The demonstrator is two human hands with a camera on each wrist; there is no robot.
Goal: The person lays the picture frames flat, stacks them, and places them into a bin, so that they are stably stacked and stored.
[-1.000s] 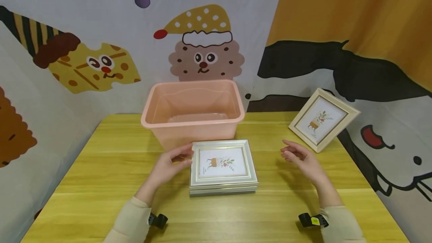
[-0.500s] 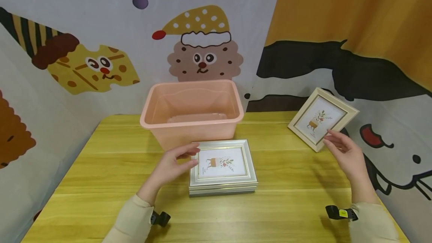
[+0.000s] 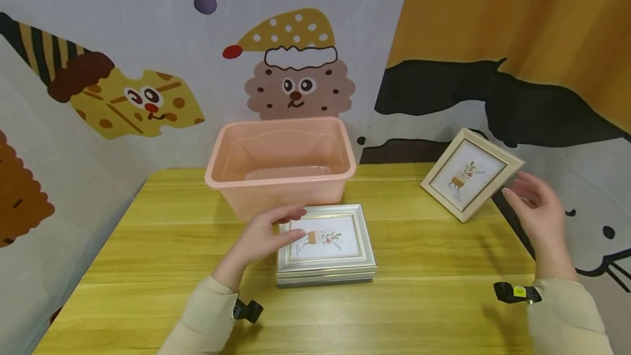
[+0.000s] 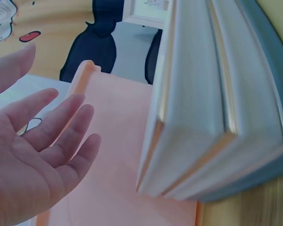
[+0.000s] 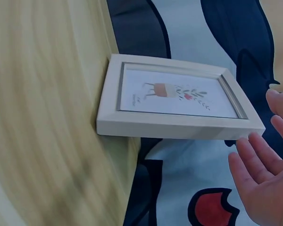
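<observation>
Cream frame [image 3: 470, 175] slants, long axis up-rightward; left hand [image 3: 263, 237], right hand [image 3: 544, 215]: fingers parted.

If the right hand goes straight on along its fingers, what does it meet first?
Probably the cream picture frame: in the head view the right hand points toward its right corner. Depth is unclear, so it might slip just behind.

1 cream picture frame [image 3: 465, 176] stands on its short edge, right of a flat stack of silver frames [image 3: 327, 242].
</observation>
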